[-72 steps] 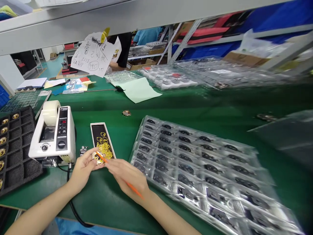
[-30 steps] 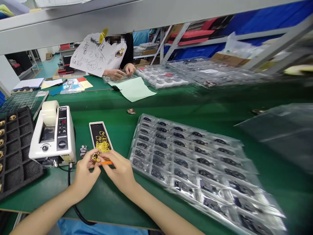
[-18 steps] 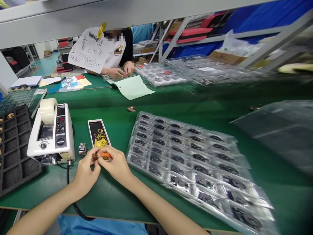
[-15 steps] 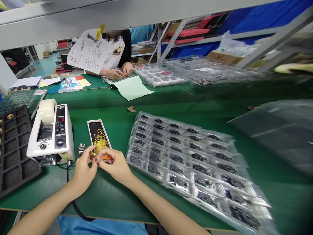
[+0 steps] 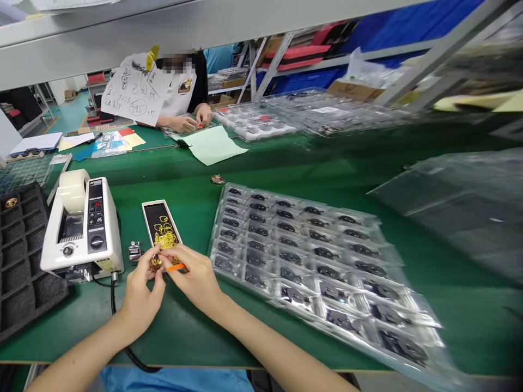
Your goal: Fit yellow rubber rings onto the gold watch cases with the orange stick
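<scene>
Small gold-and-dark piece sits pinched in the fingers of my left hand, low over the tangle of yellow rings in a narrow black-lined box. My right hand closes on a thin orange stick, its tip beside the piece. Many rings remain in the box. A tally counter stands just left of my hands, before a white tape dispenser. At far left, a black foam tray holds one gold piece. Plastic blister trays of dark parts crowd my right. Across the green bench, a co-worker works with both hands.
</scene>
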A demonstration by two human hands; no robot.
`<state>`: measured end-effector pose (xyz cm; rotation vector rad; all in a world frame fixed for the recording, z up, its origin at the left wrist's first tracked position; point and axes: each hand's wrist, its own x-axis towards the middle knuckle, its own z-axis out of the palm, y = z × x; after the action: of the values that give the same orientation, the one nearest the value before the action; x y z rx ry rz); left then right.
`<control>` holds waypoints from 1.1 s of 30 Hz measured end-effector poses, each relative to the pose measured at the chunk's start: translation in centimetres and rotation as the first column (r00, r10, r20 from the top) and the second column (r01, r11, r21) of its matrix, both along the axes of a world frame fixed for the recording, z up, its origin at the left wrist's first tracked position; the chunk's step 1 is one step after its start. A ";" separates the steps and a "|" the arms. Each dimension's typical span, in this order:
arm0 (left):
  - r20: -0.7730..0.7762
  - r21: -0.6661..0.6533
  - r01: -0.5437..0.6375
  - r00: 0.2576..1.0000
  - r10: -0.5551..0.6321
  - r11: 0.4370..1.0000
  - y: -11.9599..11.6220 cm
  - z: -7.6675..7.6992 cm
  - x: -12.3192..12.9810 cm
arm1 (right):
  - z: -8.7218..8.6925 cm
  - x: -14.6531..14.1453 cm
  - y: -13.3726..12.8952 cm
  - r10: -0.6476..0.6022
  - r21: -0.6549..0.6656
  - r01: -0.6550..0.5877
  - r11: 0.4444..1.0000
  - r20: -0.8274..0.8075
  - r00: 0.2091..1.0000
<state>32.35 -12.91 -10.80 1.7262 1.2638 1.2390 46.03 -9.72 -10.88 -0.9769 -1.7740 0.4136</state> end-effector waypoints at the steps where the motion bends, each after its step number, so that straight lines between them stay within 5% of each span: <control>1: -0.008 0.003 0.011 1.000 -0.011 1.000 0.0 0.0 0.0 | 0.1 0.0 0.0 0.002 -0.021 -0.002 1.000 -0.006 1.000; 9: -0.058 -0.040 0.103 0.993 -0.106 0.994 -0.3 -0.1 -0.1 | 0.9 0.0 -0.1 0.017 -0.159 -0.030 0.987 -0.078 0.997; 16: 0.119 -0.162 -0.040 0.991 0.060 0.986 1.2 0.2 -0.5 | 1.6 1.2 0.3 0.084 -0.311 -0.143 0.940 -0.194 0.977; 22: 0.256 -0.173 -0.066 0.961 0.109 0.983 1.4 0.6 -0.7 | 1.2 2.4 1.7 0.045 -0.418 0.095 0.904 0.314 0.949; 27: 0.270 -0.150 -0.135 0.947 0.172 0.979 1.4 0.5 -1.1 | 2.8 3.4 1.1 0.042 -0.350 0.161 0.923 0.507 0.861; 30: 0.279 -0.153 -0.130 0.945 0.170 0.980 1.6 0.4 -1.3 | 4.9 7.1 3.2 -0.055 -0.318 0.315 0.894 0.620 0.783; 33: 0.280 -0.161 -0.113 0.947 0.155 0.980 1.5 0.3 -1.2 | 6.8 12.9 7.6 -0.193 -0.259 0.544 0.798 0.745 0.639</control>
<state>31.13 -11.39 -10.53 1.3168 1.2735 1.3870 58.93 -2.10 -4.08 -2.0376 -2.0704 0.1979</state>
